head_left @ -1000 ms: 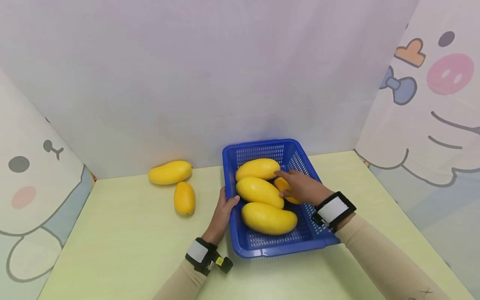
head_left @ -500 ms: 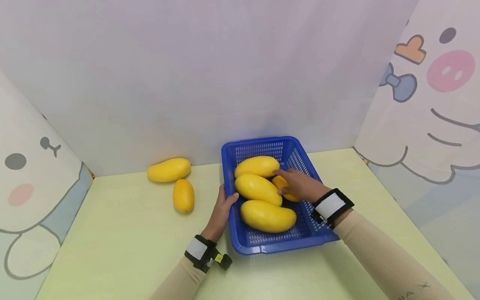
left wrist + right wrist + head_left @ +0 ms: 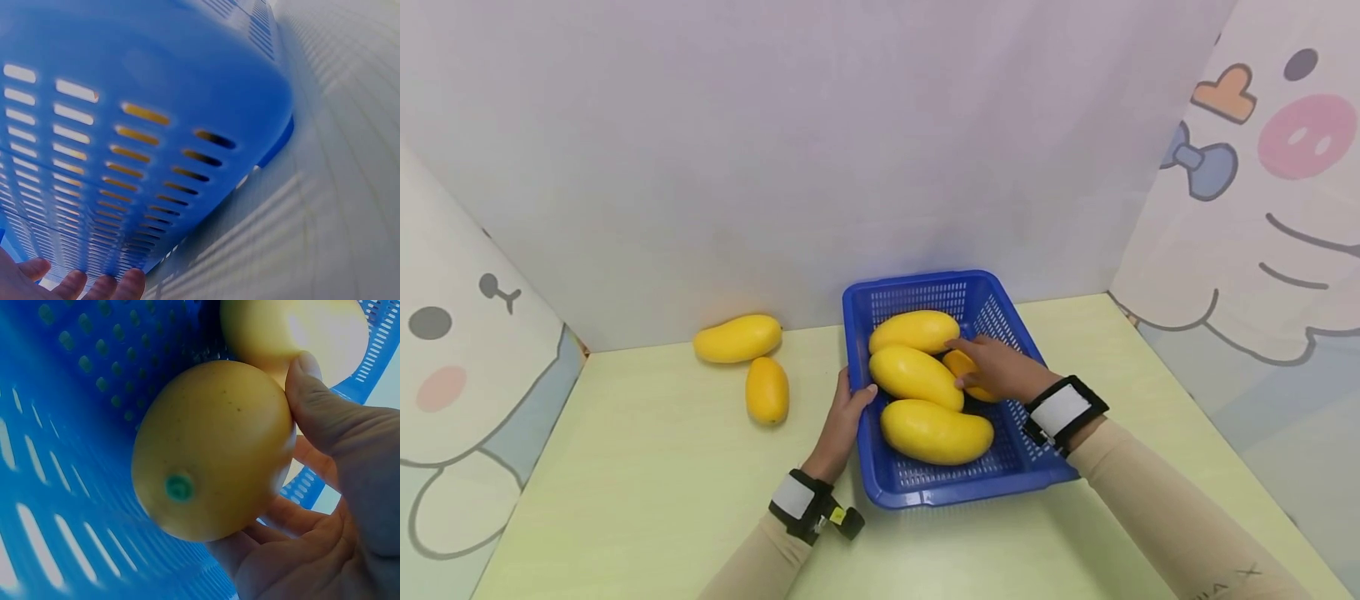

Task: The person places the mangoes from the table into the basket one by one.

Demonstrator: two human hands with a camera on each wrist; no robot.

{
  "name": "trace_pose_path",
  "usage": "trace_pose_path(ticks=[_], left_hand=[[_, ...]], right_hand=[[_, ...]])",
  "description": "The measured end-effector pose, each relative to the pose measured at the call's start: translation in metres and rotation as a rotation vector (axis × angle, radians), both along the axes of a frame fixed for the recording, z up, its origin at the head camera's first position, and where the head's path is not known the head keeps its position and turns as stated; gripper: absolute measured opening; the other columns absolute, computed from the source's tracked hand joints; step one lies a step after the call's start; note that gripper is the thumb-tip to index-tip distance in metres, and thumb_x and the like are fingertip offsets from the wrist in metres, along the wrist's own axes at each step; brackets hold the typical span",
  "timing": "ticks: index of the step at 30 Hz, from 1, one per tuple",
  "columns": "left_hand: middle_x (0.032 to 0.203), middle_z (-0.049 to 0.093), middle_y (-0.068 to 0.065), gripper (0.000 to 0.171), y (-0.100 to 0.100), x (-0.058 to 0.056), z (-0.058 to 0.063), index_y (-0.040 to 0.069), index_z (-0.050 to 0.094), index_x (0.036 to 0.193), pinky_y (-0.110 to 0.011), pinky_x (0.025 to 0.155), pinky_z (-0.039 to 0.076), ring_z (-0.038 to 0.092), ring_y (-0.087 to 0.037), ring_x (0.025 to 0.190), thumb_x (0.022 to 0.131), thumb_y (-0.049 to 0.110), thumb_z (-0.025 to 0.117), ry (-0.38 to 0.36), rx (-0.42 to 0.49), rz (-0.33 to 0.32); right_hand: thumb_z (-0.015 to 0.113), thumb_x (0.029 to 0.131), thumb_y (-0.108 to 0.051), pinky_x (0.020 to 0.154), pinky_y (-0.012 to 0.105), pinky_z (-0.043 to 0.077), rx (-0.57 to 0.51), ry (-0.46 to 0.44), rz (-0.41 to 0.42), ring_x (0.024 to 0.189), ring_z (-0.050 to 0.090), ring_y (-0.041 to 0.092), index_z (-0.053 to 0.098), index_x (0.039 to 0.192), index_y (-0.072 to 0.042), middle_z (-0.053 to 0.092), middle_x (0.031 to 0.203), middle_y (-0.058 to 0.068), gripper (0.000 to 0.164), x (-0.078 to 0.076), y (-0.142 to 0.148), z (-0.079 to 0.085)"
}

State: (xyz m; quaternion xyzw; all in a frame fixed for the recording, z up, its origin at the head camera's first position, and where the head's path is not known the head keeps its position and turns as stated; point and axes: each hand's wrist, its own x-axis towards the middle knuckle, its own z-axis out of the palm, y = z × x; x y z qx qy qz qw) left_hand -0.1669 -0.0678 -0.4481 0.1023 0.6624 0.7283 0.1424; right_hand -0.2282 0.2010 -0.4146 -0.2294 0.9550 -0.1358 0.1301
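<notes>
A blue plastic basket [image 3: 977,493] with slotted walls stands on the table. My left hand [image 3: 841,427] grips its left side, thumb over the rim; in the left wrist view the fingertips [image 3: 131,284] lie against the slotted outer wall. My right hand [image 3: 1011,371] reaches inside and holds an orange-yellow mango [image 3: 212,450], fingers round it and thumb on top. A green stem spot marks that mango's end. Beside it lie three larger yellow mangoes: a back one [image 3: 913,332], a middle one [image 3: 916,377] and a front one [image 3: 936,432].
Left of the basket, a long yellow mango [image 3: 737,338] lies near the back wall, with a smaller one [image 3: 767,391] just in front of it. The pale green table [image 3: 655,483] meets a white cloth wall [image 3: 760,167] behind and printed cartoon panels at both sides.
The view has shifted slightly. Both hands keep their places, the left at the basket's side and the right on the orange-yellow mango.
</notes>
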Motion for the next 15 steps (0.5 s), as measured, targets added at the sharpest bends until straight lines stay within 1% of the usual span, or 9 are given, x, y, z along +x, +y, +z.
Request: trace_pose_path(ticks=[4,8,13,15], left_hand=[[0.149,0.02,-0.012,0.056,0.001,-0.005,-0.013,0.016,0.007,0.148,-0.047,0.101,0.032,0.033,-0.032,0.128,0.101,0.025,0.037,-0.003,0.011,0.007],[0.148,0.022,-0.008,0.057,0.002,-0.008,-0.023,0.02,0.009,0.147,-0.046,0.101,0.032,0.034,-0.029,0.127,0.1,0.031,0.039,-0.002,-0.002,0.027],[0.145,0.026,-0.005,0.057,0.003,-0.007,-0.025,0.023,0.013,0.146,-0.044,0.1,0.035,0.037,-0.027,0.125,0.099,0.036,0.041,0.016,-0.021,0.052],[0.145,0.026,-0.005,0.057,0.003,-0.007,-0.025,0.023,0.013,0.146,-0.045,0.099,0.035,0.037,-0.027,0.125,0.099,0.037,0.041,0.024,-0.02,0.054]], right_hand=[[0.06,0.09,-0.031,0.083,0.041,0.046,-0.003,-0.005,-0.006,0.095,0.05,0.025,0.037,0.141,-0.012,0.051,0.115,0.017,0.059,0.0,0.0,0.0],[0.06,0.091,-0.029,0.085,0.043,0.046,-0.002,-0.016,-0.018,0.099,0.051,0.027,0.036,0.141,-0.011,0.05,0.119,0.018,0.059,0.0,0.001,-0.002],[0.058,0.092,-0.026,0.089,0.046,0.044,0.001,-0.03,-0.04,0.107,0.049,0.029,0.035,0.142,-0.012,0.049,0.125,0.019,0.057,-0.002,0.001,-0.005],[0.058,0.092,-0.025,0.089,0.046,0.043,-0.003,-0.028,-0.043,0.106,0.049,0.029,0.035,0.141,-0.012,0.049,0.125,0.019,0.056,-0.004,0.001,-0.006]])
